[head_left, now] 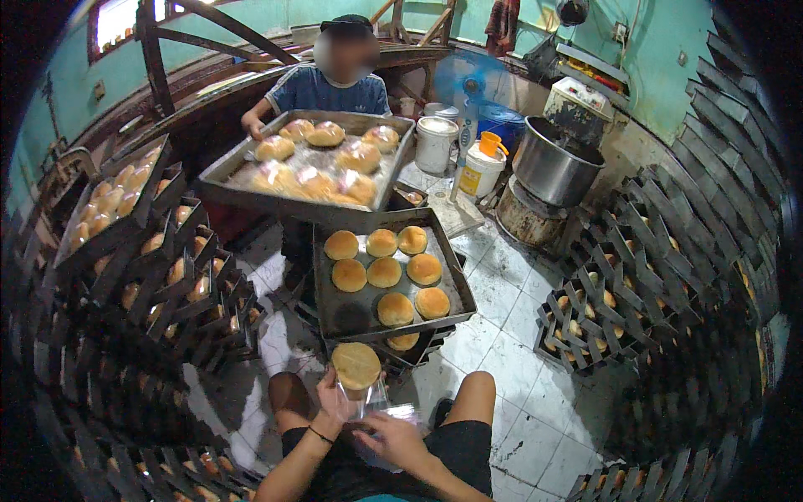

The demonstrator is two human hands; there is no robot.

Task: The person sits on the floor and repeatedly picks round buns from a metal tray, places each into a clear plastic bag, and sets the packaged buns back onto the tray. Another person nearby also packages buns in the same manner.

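Note:
Low in the middle of the head view, my left hand holds up a round golden bun with its flat underside showing. A clear plastic bag hangs just below the bun, between my hands. My right hand is curled at the plastic, lower and to the right over my lap; its fingertips are partly hidden. Just ahead stands a dark metal tray with several unwrapped buns and a bare patch at its near left corner.
Across from me a person grips a large tray of bagged buns. Stacked bun trays rise at left, more at right. Behind stand a fan, white buckets and a steel mixing bowl on the tiled floor.

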